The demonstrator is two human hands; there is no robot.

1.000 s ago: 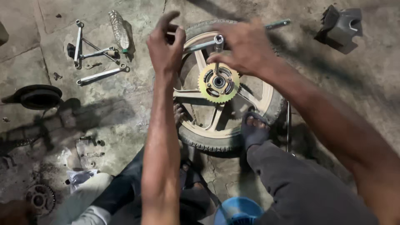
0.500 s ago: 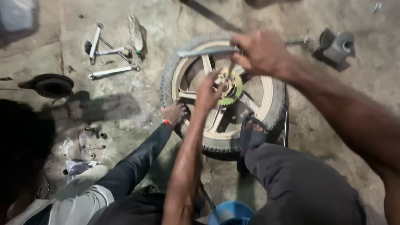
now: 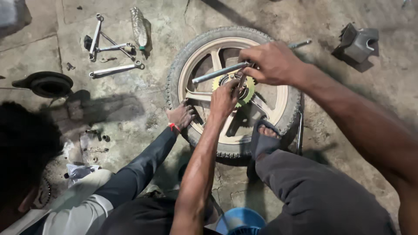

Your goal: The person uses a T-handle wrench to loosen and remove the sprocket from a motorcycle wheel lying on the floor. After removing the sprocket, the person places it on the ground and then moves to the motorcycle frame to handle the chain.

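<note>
A motorcycle wheel [image 3: 191, 48] with cream spokes lies flat on the concrete floor, a yellow-green sprocket [image 3: 249, 96] at its hub. My right hand [image 3: 272, 63] is shut on a long metal bar [image 3: 215, 73] held level across the wheel, above the hub. Just below it, my left hand [image 3: 224, 98] pinches the short tool shaft that stands on the hub. My sandalled foot [image 3: 265, 135] presses on the tyre's near side. A co-worker's hand [image 3: 180, 115] rests on the tyre's left edge.
Several spanners [image 3: 114, 69] and a plastic bottle [image 3: 139, 27] lie at the far left. A black round part [image 3: 47, 83] sits further left, a grey metal bracket [image 3: 359, 42] at the far right. A blue container [image 3: 239, 222] is by my knee.
My left hand has dropped from above the wheel's far rim to the hub. The co-worker's hand has come onto the tyre. My right hand stays on the bar.
</note>
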